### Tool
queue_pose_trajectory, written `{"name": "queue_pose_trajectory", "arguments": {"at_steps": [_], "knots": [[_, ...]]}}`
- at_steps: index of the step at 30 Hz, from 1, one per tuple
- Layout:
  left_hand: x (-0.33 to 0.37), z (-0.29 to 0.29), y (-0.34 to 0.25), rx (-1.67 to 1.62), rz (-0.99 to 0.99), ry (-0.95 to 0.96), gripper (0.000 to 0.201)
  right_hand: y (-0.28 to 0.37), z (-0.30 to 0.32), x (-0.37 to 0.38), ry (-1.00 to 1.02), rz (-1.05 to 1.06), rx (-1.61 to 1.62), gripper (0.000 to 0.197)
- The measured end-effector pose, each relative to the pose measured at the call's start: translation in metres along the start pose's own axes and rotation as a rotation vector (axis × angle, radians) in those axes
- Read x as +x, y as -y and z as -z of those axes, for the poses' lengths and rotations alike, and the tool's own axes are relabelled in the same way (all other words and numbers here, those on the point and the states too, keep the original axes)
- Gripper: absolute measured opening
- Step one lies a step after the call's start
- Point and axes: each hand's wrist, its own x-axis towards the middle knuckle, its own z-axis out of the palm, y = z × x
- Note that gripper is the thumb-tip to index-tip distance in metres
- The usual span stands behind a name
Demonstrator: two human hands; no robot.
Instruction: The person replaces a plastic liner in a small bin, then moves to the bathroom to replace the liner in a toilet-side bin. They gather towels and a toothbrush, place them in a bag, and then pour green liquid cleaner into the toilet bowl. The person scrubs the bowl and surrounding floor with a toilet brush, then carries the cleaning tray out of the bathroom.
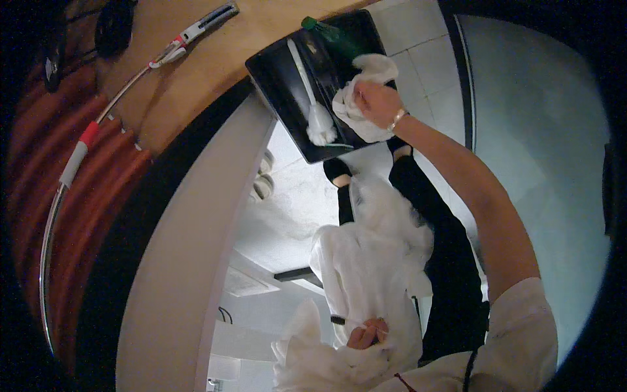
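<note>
My right hand (379, 104) is closed on a crumpled white cloth (356, 114) at the right side of a black tray (277, 81). Inside the tray lies a white long-handled brush (304, 75) with its bristle head toward me. A green bottle (336, 38) rests at the far end, partly behind the cloth. Low in the view, against my body, my left hand (368, 333) has its fingers curled around something I cannot make out. A slim piece with a black end (337, 320) sticks out beside it. White towels or sheets (369, 268) bunch around that hand and hide its forearm.
A brown wooden surface (261, 19) spans the top left. Across it and past red folds (39, 170) runs a bent metal pole (49, 248) with red and grey sections. A pale panel (176, 261) stands on the left, a greenish glass panel (535, 130) on the right.
</note>
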Motion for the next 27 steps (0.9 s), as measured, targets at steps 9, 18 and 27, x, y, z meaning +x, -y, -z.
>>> {"name": "queue_pose_trajectory", "arguments": {"at_steps": [9,18,27], "knots": [[0.018,0.013,-0.023,0.138,0.048,-0.072,0.022,-0.017,-0.017,0.126,-0.199,-0.416,0.074,0.073],[-0.024,0.049,-0.04,0.483,0.112,0.127,0.018,0.008,0.026,-0.082,-0.777,0.149,0.964,0.085],[-0.023,0.069,-0.095,0.811,0.365,0.42,0.021,0.01,-0.048,-0.486,-1.197,-0.641,0.947,0.071]]}}
